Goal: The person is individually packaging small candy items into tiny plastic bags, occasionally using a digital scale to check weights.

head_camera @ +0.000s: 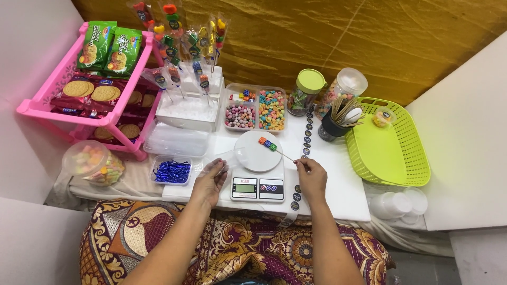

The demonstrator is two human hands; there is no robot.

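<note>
Head view: candy skewer (274, 148) lies across white pan of kitchen scale (258, 168), candies at pan's 1 o'clock. Right hand (311, 177) pinches stick's end at scale's 3 o'clock. Left hand (210, 182) fingers closed on clear plastic wrapper (224, 156), 9 o'clock. Divided candy tray (255, 110) at 12 o'clock.

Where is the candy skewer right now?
In the head view, the candy skewer lies over the white kitchen scale, centre frame, its stick end pinched by the right hand.

A small home candy-packing station: a low white surface (338, 195) carrying a kitchen scale (258, 186), divided candy tray (255, 109), pink snack rack (79, 108) and wrapped candy skewers (182, 47).
</note>
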